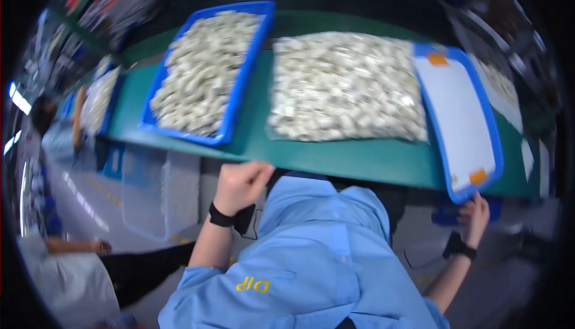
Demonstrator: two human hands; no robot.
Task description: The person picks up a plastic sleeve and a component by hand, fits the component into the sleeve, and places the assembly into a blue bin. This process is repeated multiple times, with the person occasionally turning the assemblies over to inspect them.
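Note:
My left hand (241, 186) is closed, its fingers curled near the front edge of the green table (251, 128). Whatever it may hold is hidden. At the near end of a blue tray (460, 194) on the right, my right hand (475, 214) has its fingers partly bent and apart, with a fingertip at the rim. That tray holds a white sheet (458, 119) with orange tape pieces at both ends. A clear bag (347, 89) full of small whitish pieces lies between the trays. Another blue tray (225, 134), filled with similar pieces, sits at the left.
Beyond the right tray lies another heap of whitish pieces (500, 83). A clear plastic bin (144, 191) stands below the table at left. Two people are on the left, one by a further bag (99, 104), the other nearer, with a hand (100, 247) showing.

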